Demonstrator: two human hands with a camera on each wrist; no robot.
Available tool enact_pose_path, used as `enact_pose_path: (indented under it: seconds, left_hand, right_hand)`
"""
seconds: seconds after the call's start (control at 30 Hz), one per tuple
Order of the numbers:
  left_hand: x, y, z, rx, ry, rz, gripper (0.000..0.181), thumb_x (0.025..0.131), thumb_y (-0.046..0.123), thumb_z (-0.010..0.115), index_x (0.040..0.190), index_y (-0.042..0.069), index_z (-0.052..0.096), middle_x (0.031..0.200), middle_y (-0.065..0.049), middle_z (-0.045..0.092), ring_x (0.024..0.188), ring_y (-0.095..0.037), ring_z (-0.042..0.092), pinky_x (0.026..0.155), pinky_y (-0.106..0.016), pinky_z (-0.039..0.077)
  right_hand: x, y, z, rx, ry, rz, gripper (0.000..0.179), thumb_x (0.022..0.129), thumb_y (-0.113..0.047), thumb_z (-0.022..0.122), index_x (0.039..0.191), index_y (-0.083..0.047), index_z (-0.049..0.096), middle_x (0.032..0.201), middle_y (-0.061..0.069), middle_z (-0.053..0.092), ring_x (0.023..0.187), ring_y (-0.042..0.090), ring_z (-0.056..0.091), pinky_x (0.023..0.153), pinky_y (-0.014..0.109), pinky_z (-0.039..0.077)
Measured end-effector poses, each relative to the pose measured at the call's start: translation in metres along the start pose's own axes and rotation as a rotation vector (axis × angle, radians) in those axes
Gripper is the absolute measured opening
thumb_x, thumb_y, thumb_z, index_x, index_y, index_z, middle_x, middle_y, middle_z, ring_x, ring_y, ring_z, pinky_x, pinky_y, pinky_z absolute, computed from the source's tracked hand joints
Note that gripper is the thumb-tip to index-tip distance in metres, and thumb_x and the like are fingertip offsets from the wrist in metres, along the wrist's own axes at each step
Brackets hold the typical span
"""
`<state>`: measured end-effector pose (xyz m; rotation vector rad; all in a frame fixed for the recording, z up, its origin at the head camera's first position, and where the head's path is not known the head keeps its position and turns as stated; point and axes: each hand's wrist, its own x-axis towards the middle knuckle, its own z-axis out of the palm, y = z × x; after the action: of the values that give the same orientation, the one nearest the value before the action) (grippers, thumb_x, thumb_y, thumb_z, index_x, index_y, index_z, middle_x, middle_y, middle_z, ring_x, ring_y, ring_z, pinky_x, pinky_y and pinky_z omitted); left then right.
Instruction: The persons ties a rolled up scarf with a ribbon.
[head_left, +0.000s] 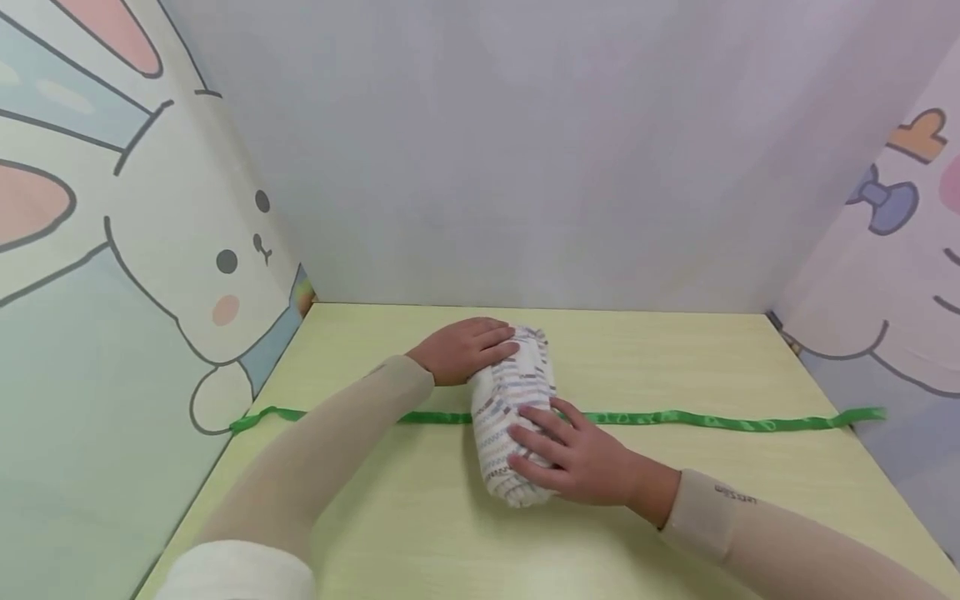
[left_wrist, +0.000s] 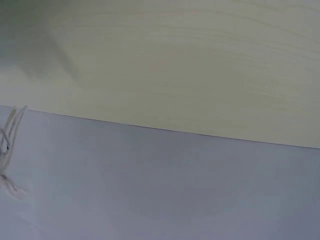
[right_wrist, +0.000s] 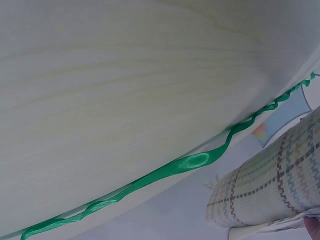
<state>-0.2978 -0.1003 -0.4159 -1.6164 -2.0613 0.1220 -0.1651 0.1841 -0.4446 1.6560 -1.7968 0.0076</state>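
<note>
A rolled-up white cloth [head_left: 498, 425] with rows of coloured woven dashes lies lengthwise between both hands, across the line of a green ribbon [head_left: 675, 417]. My left hand [head_left: 467, 348] holds its far part from the left, fingers over the top. At the near part, my right hand [head_left: 581, 457] grips from the right with fingers spread across it. In the right wrist view the cloth [right_wrist: 270, 180] shows a checked weave and appears raised off the table, with a fingertip [right_wrist: 313, 227] at its edge. Pale fringe threads [left_wrist: 11, 145] show in the left wrist view. Both thumbs are largely hidden.
The ribbon stretches across the pale yellow table [head_left: 375, 533], its ends at the left and right edges. A plain pale backdrop [head_left: 525, 150] stands behind. Cartoon-printed panels flank the table, with a rabbit [head_left: 187, 225] on the left one.
</note>
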Motion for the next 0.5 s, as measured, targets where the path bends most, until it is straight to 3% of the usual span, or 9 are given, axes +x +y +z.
enact_pose_path:
  seconds: [0.17, 0.33, 0.5]
  left_hand:
    - [0.005, 0.002, 0.009, 0.022, -0.072, 0.011, 0.053, 0.097, 0.022, 0.076, 0.143, 0.01, 0.055, 0.145, -0.012, 0.059, 0.135, -0.029, 0.053, 0.115, -0.04, 0.038]
    - [0.006, 0.001, 0.013, 0.055, -0.201, -0.017, 0.053, 0.1, 0.022, 0.072, 0.147, 0.011, 0.052, 0.15, -0.011, 0.055, 0.139, -0.027, 0.049, 0.118, -0.039, 0.035]
    - [0.01, 0.002, 0.015, 0.068, -0.299, -0.022, 0.055, 0.102, 0.022, 0.069, 0.151, 0.013, 0.047, 0.155, -0.009, 0.049, 0.143, -0.025, 0.045, 0.12, -0.038, 0.031]
  right_hand:
    - [-0.008, -0.001, 0.001, 0.003, -0.088, 0.014, 0.043, 0.104, -0.042, 0.061, 0.139, -0.019, 0.05, 0.145, 0.012, 0.055, 0.135, 0.039, 0.05, 0.095, 0.061, 0.051]
    - [-0.01, 0.004, 0.009, -0.02, -0.12, -0.003, 0.037, 0.107, -0.039, 0.055, 0.137, -0.019, 0.051, 0.144, 0.013, 0.054, 0.133, 0.039, 0.051, 0.094, 0.059, 0.053]
    - [-0.012, 0.004, 0.011, -0.022, -0.164, -0.012, 0.041, 0.105, -0.04, 0.059, 0.139, -0.02, 0.048, 0.142, 0.012, 0.054, 0.131, 0.038, 0.053, 0.091, 0.058, 0.055]
